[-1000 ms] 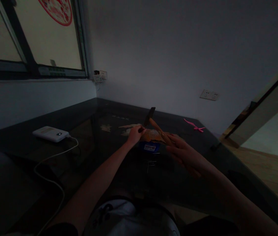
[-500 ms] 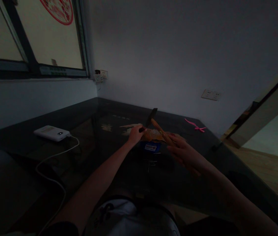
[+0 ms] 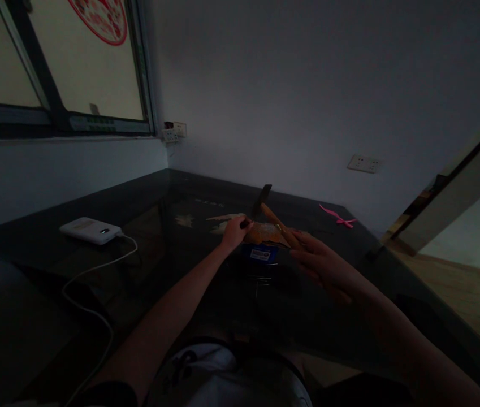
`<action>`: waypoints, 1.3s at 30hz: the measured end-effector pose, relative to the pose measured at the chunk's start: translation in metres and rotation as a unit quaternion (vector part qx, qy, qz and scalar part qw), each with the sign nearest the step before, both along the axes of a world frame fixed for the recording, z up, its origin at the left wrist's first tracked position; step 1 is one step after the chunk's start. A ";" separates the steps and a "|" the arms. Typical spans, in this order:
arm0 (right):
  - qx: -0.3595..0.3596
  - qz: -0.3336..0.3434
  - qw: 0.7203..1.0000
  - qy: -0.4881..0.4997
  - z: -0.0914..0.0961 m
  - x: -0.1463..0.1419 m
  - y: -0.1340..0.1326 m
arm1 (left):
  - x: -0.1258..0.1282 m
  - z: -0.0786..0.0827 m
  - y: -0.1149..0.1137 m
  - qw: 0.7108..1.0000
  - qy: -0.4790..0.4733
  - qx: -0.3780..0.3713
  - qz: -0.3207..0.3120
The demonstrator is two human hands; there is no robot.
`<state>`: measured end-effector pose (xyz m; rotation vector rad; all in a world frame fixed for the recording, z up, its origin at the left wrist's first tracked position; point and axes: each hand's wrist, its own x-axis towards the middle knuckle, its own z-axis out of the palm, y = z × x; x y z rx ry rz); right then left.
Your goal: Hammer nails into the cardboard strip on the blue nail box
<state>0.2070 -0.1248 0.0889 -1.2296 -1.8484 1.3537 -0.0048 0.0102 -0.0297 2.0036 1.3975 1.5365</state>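
My right hand [image 3: 322, 257] is wrapped round the wooden handle of a hammer [image 3: 280, 225]. Its dark head [image 3: 262, 201] tilts up at the far end, close beside my left fingertips. My left hand [image 3: 234, 233] has its thumb and fingers pinched together at the left edge of a brown, shiny piece [image 3: 265, 233]; whatever is between them is too small and dark to tell. That brown piece, with ragged edges, lies on top of a blue box [image 3: 260, 254] bearing a white label. Several thin nails [image 3: 264, 278] lie on the table just in front of the box.
On the dark glossy table [image 3: 189, 265], a white power bank [image 3: 91, 230] with a white cable [image 3: 91, 311] lies to the left. Pale leaf-like shapes [image 3: 184, 220] show behind my left hand. A pink ribbon [image 3: 339, 216] rests near the right edge. A wall [image 3: 265, 113] bounds the far side.
Almost nothing differs. The hammer and my right hand have shifted very slightly; my left hand stays in place at the brown piece.
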 end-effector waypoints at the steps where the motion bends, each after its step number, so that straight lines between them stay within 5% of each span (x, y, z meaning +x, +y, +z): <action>1: 0.004 -0.005 1.000 0.000 0.002 -0.001 -0.001 | 0.000 -0.001 0.000 1.000 -0.007 0.001 -0.002; 39: -0.017 0.007 1.000 -0.011 -0.007 0.004 -0.004 | -0.002 -0.001 0.001 1.000 0.025 -0.015 0.009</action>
